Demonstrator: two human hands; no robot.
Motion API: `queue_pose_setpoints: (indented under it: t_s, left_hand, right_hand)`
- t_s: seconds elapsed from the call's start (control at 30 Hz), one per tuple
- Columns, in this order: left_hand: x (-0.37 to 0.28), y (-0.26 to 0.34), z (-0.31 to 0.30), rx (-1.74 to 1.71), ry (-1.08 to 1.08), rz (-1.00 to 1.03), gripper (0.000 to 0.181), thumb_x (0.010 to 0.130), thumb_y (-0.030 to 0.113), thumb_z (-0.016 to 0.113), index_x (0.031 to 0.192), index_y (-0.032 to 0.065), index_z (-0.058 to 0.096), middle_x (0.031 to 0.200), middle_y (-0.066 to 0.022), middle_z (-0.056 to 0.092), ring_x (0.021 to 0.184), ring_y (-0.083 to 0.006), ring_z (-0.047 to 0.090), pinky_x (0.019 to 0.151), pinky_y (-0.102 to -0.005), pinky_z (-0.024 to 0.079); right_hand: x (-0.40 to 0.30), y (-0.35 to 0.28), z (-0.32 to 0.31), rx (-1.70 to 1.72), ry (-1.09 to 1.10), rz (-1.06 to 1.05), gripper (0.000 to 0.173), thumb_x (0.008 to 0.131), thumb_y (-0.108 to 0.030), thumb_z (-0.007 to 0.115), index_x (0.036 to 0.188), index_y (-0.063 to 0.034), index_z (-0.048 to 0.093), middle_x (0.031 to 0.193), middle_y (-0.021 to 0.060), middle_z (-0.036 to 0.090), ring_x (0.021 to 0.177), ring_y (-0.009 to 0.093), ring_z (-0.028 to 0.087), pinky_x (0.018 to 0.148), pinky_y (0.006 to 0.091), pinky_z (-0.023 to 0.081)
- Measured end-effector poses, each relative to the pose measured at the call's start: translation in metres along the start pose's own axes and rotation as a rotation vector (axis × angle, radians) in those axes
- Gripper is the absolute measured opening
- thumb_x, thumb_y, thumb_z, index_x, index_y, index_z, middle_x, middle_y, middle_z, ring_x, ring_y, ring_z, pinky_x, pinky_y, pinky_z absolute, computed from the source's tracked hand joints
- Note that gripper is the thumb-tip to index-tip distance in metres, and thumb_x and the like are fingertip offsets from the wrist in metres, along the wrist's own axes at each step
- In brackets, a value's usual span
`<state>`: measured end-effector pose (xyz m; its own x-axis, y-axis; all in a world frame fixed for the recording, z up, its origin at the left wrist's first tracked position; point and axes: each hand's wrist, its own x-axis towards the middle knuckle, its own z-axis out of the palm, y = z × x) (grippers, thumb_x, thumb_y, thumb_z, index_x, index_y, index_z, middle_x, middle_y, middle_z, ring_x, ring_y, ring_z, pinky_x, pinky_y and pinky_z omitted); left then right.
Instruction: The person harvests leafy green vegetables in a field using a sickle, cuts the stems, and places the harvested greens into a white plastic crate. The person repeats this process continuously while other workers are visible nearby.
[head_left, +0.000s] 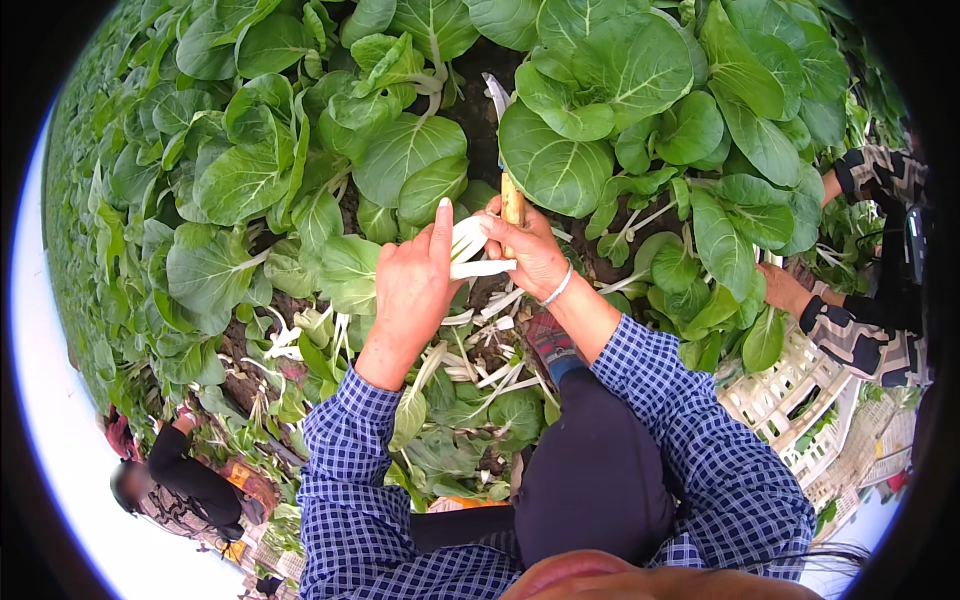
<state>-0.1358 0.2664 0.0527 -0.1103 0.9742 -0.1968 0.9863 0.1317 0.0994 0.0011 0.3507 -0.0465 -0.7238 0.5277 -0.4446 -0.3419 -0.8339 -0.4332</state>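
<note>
My left hand (416, 279) grips a cut bok choy (468, 241) by its stalks, the index finger stretched out. Its white stalks lie between my two hands, and a green leaf (352, 271) shows left of my left hand, possibly part of the same plant. My right hand (529, 244) is closed around the wooden handle (512, 201) of a knife, with the thumb against the white stalks. The knife's curved metal blade (496, 97) points away from me, partly hidden behind a large leaf.
Leafy bok choy plants (577, 82) grow ahead and on both sides. Trimmed stalks and leaves (495, 375) litter the soil below my hands. At right, another person's hands (784, 289) work beside white plastic crates (795, 397). Another person (191, 480) crouches at lower left.
</note>
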Motion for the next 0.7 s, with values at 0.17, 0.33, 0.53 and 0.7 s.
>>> queue_pose_setpoints:
  t_s: [0.17, 0.33, 0.53, 0.7]
  left_hand:
    - [0.062, -0.01, -0.037, 0.167, 0.124, 0.089, 0.039, 0.063, 0.0, 0.07, 0.101, 0.0042, 0.06, 0.072, -0.0069, 0.06, 0.074, -0.0243, 0.06, 0.064, -0.0375, 0.042]
    - [0.165, -0.034, -0.025, 0.488, 0.032, 0.241, 0.012, 0.073, 0.008, 0.064, 0.084, 0.0043, 0.064, 0.14, -0.0158, 0.051, 0.079, -0.0231, 0.066, 0.061, -0.034, 0.056]
    - [0.195, -0.108, 0.021, 0.829, -0.196, 0.015, 0.026, 0.079, 0.014, 0.067, 0.104, 0.0108, 0.073, 0.15, -0.0062, 0.036, 0.083, -0.018, 0.066, 0.055, -0.0338, 0.053]
    - [0.158, -0.145, 0.039, 0.61, -0.122, -0.033, 0.032, 0.073, 0.007, 0.068, 0.104, 0.0035, 0.067, 0.129, -0.0093, 0.052, 0.078, -0.019, 0.067, 0.056, -0.0341, 0.056]
  right_hand:
    - [0.036, -0.005, -0.031, -0.156, 0.025, -0.027, 0.025, 0.096, -0.03, 0.062, 0.106, -0.0072, 0.059, 0.071, -0.0032, 0.05, 0.054, 0.005, 0.045, 0.042, 0.0183, 0.028]
    - [0.075, -0.009, -0.015, -0.507, 0.303, -0.051, 0.027, 0.098, -0.037, 0.057, 0.096, -0.0104, 0.057, 0.068, -0.001, 0.052, 0.049, 0.008, 0.045, 0.042, 0.0243, 0.035]
    - [0.095, -0.003, -0.026, -0.568, 0.316, -0.204, 0.032, 0.097, -0.039, 0.059, 0.096, -0.0071, 0.06, 0.066, -0.001, 0.051, 0.058, 0.012, 0.051, 0.054, 0.0288, 0.044]
    - [0.14, 0.027, -0.059, -0.629, 0.353, -0.356, 0.037, 0.095, -0.041, 0.061, 0.093, -0.0045, 0.061, 0.066, -0.0022, 0.049, 0.06, 0.012, 0.049, 0.057, 0.0283, 0.042]
